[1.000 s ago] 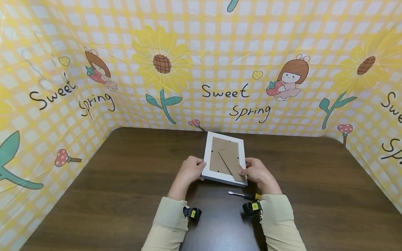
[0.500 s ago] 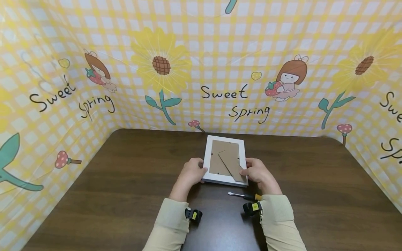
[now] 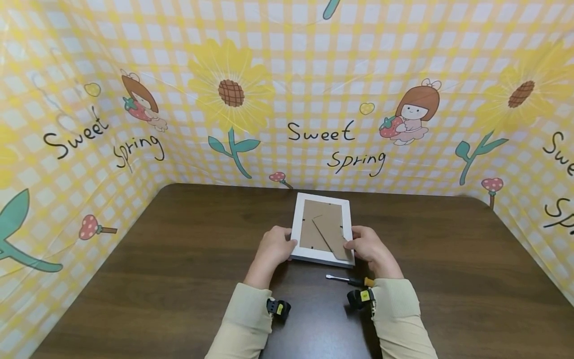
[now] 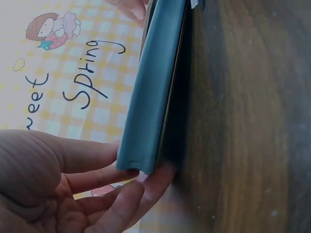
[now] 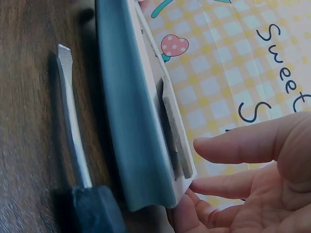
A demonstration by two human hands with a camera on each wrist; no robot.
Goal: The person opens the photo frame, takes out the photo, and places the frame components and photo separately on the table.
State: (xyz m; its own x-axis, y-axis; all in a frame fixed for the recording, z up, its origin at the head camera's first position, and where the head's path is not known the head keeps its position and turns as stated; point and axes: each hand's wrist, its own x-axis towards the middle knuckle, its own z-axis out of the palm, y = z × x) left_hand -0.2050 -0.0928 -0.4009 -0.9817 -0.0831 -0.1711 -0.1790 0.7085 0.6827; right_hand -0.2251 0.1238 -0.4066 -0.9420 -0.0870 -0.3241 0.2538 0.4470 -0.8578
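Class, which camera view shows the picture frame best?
The head view: nearly the whole back of the picture frame shows there, including white border and brown backing. Both wrist views mostly show its near edge, cut off at the image top; the right wrist adds a slanted glimpse of the back.

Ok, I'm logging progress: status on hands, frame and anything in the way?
Left hand, right hand: holding opposite sides of picture frame. Frame back-side up. Screwdriver on table, near side, seemingly not in the way.
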